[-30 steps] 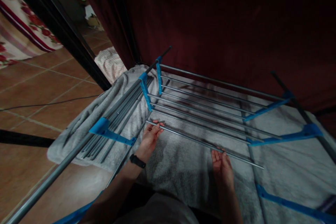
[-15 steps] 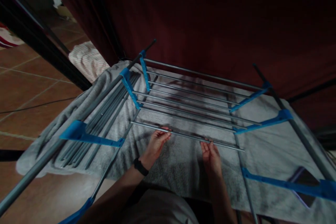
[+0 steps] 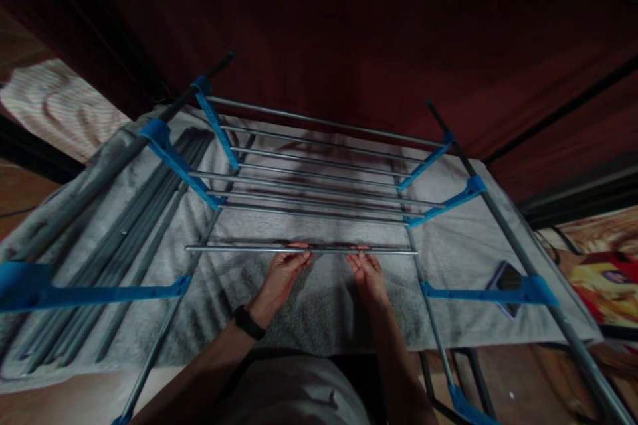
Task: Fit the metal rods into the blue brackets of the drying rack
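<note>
Both my hands hold one thin grey metal rod [image 3: 329,250] level across the frame. My left hand [image 3: 285,273], with a dark band on the wrist, pinches it left of its middle. My right hand [image 3: 367,272] pinches it a little right of the middle. The rod's ends reach over the two inner side tubes of a rack frame. Blue plastic brackets join the frame's tubes; the near left bracket [image 3: 109,293] and near right bracket [image 3: 488,293] have no rods between them. Behind the rod, several crossbars [image 3: 319,187] span the farther brackets.
A grey fleece blanket [image 3: 319,319] covers the surface under the rack. Several loose grey tubes [image 3: 124,239] lie on it at the left. A phone [image 3: 507,279] lies at the right, partly under the near right bracket. Dark red cloth [image 3: 319,33] hangs behind.
The view has swung to the right, so the rack appears farther left. The rod now looks level in the picture instead of slanting down to the right. Both hands keep their hold on it.
</note>
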`<action>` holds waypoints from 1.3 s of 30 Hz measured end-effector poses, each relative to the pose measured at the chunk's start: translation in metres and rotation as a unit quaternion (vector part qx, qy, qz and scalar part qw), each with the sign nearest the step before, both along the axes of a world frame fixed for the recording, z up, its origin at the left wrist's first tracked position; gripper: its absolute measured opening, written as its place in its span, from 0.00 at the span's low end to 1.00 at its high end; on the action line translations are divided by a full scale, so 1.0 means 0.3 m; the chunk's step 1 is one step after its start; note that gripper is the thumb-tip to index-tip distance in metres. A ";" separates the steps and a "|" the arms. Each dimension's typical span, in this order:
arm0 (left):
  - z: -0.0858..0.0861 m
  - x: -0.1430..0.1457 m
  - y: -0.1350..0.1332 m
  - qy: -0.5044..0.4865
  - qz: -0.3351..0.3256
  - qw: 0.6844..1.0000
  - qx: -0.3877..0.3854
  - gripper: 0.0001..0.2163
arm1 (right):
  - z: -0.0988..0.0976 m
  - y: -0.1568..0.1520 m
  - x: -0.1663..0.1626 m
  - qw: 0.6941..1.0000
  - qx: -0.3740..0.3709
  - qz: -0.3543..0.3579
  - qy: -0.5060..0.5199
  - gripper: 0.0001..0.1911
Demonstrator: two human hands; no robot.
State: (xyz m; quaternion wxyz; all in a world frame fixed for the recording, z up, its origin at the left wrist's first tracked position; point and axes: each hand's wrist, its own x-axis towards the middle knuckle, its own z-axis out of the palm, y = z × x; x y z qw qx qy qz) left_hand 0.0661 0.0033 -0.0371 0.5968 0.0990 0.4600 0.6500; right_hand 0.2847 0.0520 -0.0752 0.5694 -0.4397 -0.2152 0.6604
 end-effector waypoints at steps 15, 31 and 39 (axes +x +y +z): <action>-0.031 -0.007 0.009 0.002 -0.014 1.000 0.003 0.16 | 0.009 0.008 -0.015 1.000 0.001 0.022 0.011 0.18; -0.023 -0.020 0.004 0.021 -0.024 0.999 0.004 0.17 | 0.007 0.006 -0.011 0.999 -0.008 0.011 0.048 0.12; -0.023 -0.026 0.004 0.012 -0.023 1.000 -0.005 0.12 | 0.010 0.008 -0.017 0.998 0.005 0.004 0.059 0.11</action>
